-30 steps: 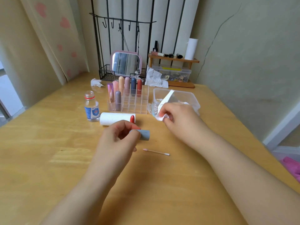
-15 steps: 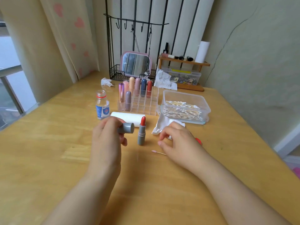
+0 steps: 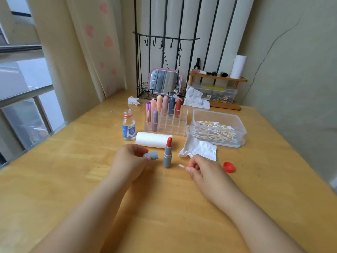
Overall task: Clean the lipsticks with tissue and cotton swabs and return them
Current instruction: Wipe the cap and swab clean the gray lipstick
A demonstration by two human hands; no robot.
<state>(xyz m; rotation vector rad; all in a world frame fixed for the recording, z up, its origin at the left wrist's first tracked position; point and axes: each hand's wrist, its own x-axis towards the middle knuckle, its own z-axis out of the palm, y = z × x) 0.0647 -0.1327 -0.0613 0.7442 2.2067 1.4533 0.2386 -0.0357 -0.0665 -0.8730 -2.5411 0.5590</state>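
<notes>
Wooden table (image 3: 73, 179) fills the corner by the window, with a wire rack and a pink mirror (image 3: 165, 81) at the back against the wall.

From the head camera, the left hand (image 3: 127, 161) has its fingers curled round a grey cap (image 3: 152, 155), held just above the table. Beside it the lipstick (image 3: 168, 152) stands upright and uncapped, red tip showing, touching neither hand. The right hand (image 3: 202, 170) pinches a swab (image 3: 182, 166) between thumb and fingertips, its pinkish tip pointing at the lipstick's base. A tissue (image 3: 200, 149) lies crumpled just beyond that hand, near a red bottle cap (image 3: 228, 167). Behind the lipstick lies a paper roll (image 3: 152, 139), and left of it an open bottle (image 3: 128, 125). The clear organizer (image 3: 173, 123) holds several capped lipsticks; to its right a tub (image 3: 218, 115) is full of swabs.
</notes>
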